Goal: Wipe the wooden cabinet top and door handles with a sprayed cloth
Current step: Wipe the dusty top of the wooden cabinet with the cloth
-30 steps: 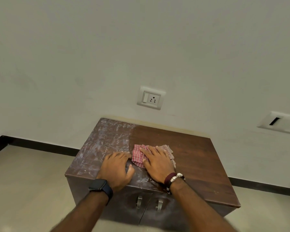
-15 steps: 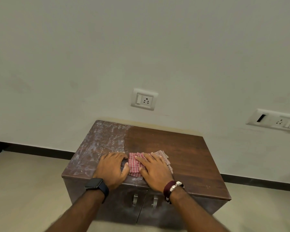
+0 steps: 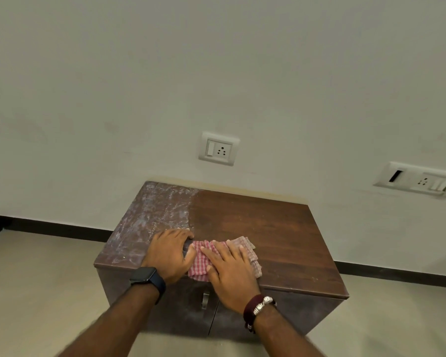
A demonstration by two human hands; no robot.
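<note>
In the lower middle of the head view, the only view I am getting, the right hand (image 3: 232, 269) is pressing flat on the checked cloth (image 3: 204, 261), fingers straight and spread, while the left hand (image 3: 169, 256) is resting just beside it on the cabinet top (image 3: 281, 235), its thumb touching the cloth's left edge and its fingers lying loosely curved on the dusty wood, holding nothing. The two hands are sitting close together, almost side by side.

What is changing: over the last second the cloth and the right hand are sliding toward the front edge of the top, nearer the bottom of the frame — the cloth is now overhanging or at least reaching that edge, where a second ago it was lying further back. The left hand is keeping its place on the dusty part.

The right two thirds of the top are showing clean dark wood; the left third, toward the centre left of the frame, is still carrying a pale film of dust. One door handle (image 3: 205, 300) is showing below the cloth; the other I am not seeing, likely behind the right wrist. I am judging this a stroke ending along the clean-dusty border — the left strip and the handles are still waiting.
</note>
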